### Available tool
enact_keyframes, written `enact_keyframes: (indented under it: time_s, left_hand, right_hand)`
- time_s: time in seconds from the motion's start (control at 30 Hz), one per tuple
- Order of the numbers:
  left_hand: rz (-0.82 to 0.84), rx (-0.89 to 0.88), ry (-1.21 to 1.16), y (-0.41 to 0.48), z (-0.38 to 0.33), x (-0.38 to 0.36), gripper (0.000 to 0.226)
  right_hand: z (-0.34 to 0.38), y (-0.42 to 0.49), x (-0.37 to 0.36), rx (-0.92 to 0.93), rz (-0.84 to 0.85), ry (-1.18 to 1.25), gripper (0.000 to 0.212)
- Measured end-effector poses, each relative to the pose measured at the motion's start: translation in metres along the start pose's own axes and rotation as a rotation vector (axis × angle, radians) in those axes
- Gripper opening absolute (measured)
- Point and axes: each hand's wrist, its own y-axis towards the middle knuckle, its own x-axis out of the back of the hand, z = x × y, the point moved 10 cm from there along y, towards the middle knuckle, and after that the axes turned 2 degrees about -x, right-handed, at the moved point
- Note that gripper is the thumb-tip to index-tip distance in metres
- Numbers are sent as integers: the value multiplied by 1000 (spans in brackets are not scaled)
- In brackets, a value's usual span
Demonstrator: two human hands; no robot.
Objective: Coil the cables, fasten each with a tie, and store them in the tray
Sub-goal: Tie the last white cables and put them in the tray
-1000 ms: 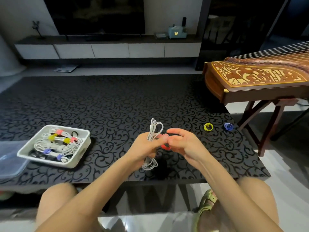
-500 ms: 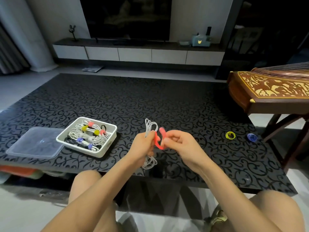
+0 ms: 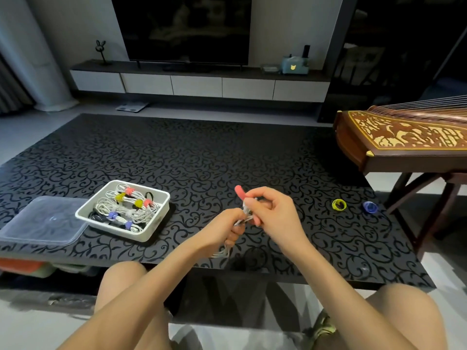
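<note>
Change: your red tie (image 3: 239, 192) now stands above your right hand (image 3: 273, 210); the coil's top loops have sunk behind it
Left: your left hand (image 3: 225, 228) grips the white cable coil (image 3: 223, 252) over the table (image 3: 202, 160) near edge
Right: pinches the tie against the coil
Tray (image 3: 156, 221): near-left area, holding tied coils, lid (image 3: 43, 221) at its left
Spares: yellow tie (image 3: 339, 205), blue tie (image 3: 370, 207) near the right edge
</note>
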Motion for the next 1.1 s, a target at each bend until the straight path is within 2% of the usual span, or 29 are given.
enact_keyframes:
  time_s: [0.07, 0.13, 0.2, 0.27, 0.33, 0.5, 0.6, 0.73, 0.83, 0.97, 1.0, 1.07, 1.1]
  left_hand:
    - [-20, 5, 123, 1, -2, -6, 20]
    - [-86, -4, 228, 4, -2, -3, 42]
    - [-199, -83, 411, 4, -11, 6, 62]
    - [-272, -220, 569, 1, -23, 6, 63]
    - [-280, -270, 541, 1, -25, 4, 58]
    - [-253, -225, 270, 7, -18, -2, 49]
    - [-255, -209, 260, 8, -21, -8, 46]
    - [-244, -213, 317, 9, -29, -12, 45]
    - [-293, -234, 297, 7, -33, -13, 52]
    - [-461, -292, 305, 3, -46, 4, 46]
    - [-473, -309, 330, 3, -51, 6, 41]
    - [-463, -304, 328, 4, -53, 9, 24]
    - [-451, -300, 313, 5, -53, 9, 21]
  right_hand:
    - [-9, -1, 0, -47, -35, -80, 9]
    - [-21, -3, 7, -107, -96, -100, 8]
    - [-30, -9, 12, -142, -149, -90, 10]
    - [-32, -17, 13, -127, -181, -90, 12]
    - [-30, -22, 13, -101, -179, -85, 14]
    - [-25, -26, 21, -81, -159, -101, 20]
    - [-23, -29, 26, -53, -166, -138, 19]
    - [-22, -33, 31, -23, -172, -52, 19]
    - [-20, -37, 32, 13, -185, -18, 21]
    - [-26, -52, 28, 43, -188, 1, 44]
    - [-30, -54, 31, 23, -197, -11, 38]
    - [-39, -54, 37, -49, -181, -150, 10]
    - [-42, -54, 40, -83, -151, -236, 8]
